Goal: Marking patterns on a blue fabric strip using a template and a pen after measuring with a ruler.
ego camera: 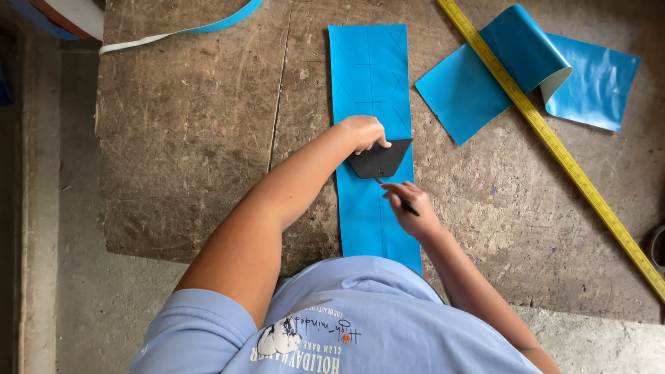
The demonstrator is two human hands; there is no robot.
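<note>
Head view: left hand (363,133) presses the dark template (379,159) flat; right hand (409,208) pinches a pen (400,200).

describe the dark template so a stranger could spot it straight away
On the worn wooden board lies a long blue strip running away from the person. About halfway along it sits the template, pinned by the left hand. It is the only black piece, a flat shape tapering toward the person.

Left of the blue strip (370,90) the bench (187,138) lies open, with only a thin offcut (183,30) near its far edge. To the right, a folded blue sheet (526,69) and a yellow ruler (554,142) lying diagonally block the way; bare wood shows below the ruler.
</note>
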